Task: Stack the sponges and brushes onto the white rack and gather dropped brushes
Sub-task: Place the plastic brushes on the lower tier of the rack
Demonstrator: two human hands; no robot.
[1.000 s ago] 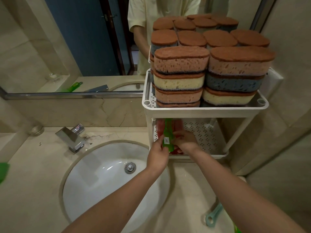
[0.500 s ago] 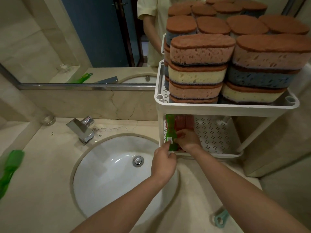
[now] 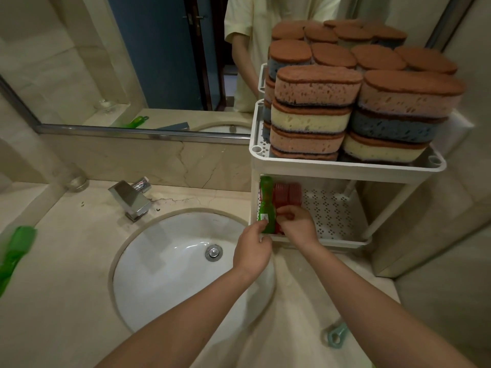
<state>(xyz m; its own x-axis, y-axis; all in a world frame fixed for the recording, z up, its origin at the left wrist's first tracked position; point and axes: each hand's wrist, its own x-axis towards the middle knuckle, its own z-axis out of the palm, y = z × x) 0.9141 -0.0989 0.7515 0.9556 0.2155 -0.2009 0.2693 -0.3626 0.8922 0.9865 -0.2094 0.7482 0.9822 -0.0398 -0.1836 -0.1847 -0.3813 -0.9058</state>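
Note:
The white rack (image 3: 348, 166) stands right of the sink, its upper shelf piled with brown-topped sponges (image 3: 316, 112). On the lower shelf a green brush (image 3: 267, 205) lies lengthwise at the left end, with red brushes (image 3: 288, 193) packed beside it. My left hand (image 3: 252, 248) pinches the green brush's near handle end at the shelf rim. My right hand (image 3: 297, 225) has curled fingers on the near ends of the red brushes. Another green brush (image 3: 17, 251) lies on the counter at far left. A teal brush handle (image 3: 336, 335) lies on the counter at lower right.
A white sink basin (image 3: 170, 264) with a chrome drain sits below my hands, a chrome faucet (image 3: 130, 200) behind it. A wall mirror (image 3: 132, 62) reflects a person in a pale shirt. The right part of the lower shelf (image 3: 332, 216) is bare perforated plastic.
The green brush has slid further into the lower shelf's left end. Both hands stayed at the shelf's front rim. The view shifted left, showing more of the counter's green brush.

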